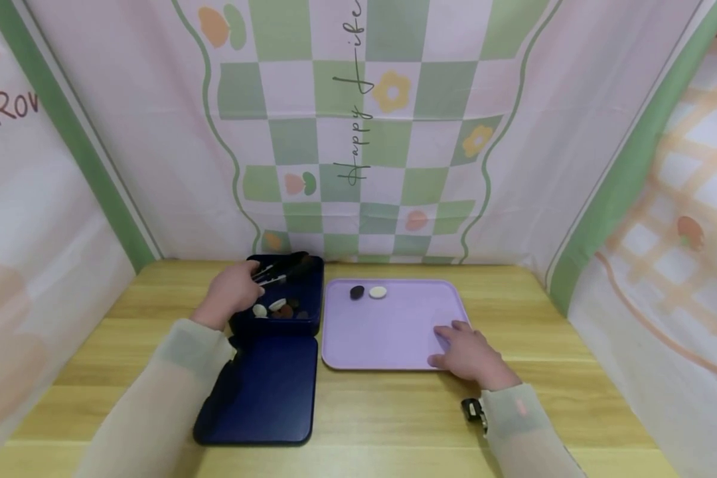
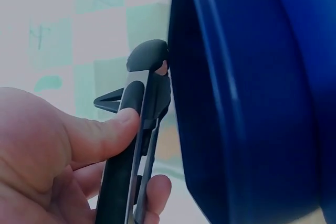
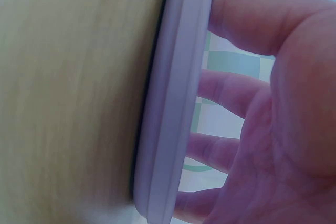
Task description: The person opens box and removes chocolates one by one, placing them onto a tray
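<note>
Long black-and-silver tong-like tool (image 2: pixel 116 187) pinched between thumb and fingers of left hand (image 1: pixel 233 289), held at far part of navy-blue rectangular box (image 1: pixel 281 326); contact with box cannot be told. White (image 1: pixel 277 305) and brown rounded pieces (image 1: pixel 285 311) contained near box front. Navy-blue flat lid (image 1: pixel 269 392) laid out on near side. Fingers of right hand (image 1: pixel 469 355) spread, rested on right near corner of lilac rectangular tray (image 1: pixel 388 332). Black oval piece (image 1: pixel 356 292) and white oval piece (image 1: pixel 378 292) placed side by side, apart, near tray's far edge, left of middle.
</note>
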Available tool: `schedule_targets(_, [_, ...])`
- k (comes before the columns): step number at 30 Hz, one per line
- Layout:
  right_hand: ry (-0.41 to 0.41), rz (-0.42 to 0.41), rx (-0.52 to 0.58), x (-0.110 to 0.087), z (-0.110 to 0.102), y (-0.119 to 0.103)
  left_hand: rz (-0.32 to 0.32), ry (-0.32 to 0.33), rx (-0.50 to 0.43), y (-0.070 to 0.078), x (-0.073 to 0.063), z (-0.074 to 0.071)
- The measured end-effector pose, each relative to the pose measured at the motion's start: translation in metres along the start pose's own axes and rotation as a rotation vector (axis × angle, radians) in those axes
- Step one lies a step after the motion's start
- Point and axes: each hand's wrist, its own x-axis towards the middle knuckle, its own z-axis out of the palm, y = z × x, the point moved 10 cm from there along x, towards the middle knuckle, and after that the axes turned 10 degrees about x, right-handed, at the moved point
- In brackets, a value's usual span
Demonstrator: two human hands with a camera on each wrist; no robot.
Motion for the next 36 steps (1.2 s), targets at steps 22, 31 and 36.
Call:
schedule_targets(22, [-0.003, 0.03, 0.009, -0.001, -0.003, 0.002, 0.107, 0.086, 0.095, 0.151, 0.021, 0.028])
schedule_targets(31, [-0.004, -0.014, 0.015, 0.001, 0.001, -0.002, 0.11, 0.076, 0.164, 0.176, 0.025, 0.059])
schedule_targets(36, [0.0, -0.005, 0.005, 0.001, 0.0, -0.001, 0.143, 0.106, 0.243, 0.187, 0.027, 0.065])
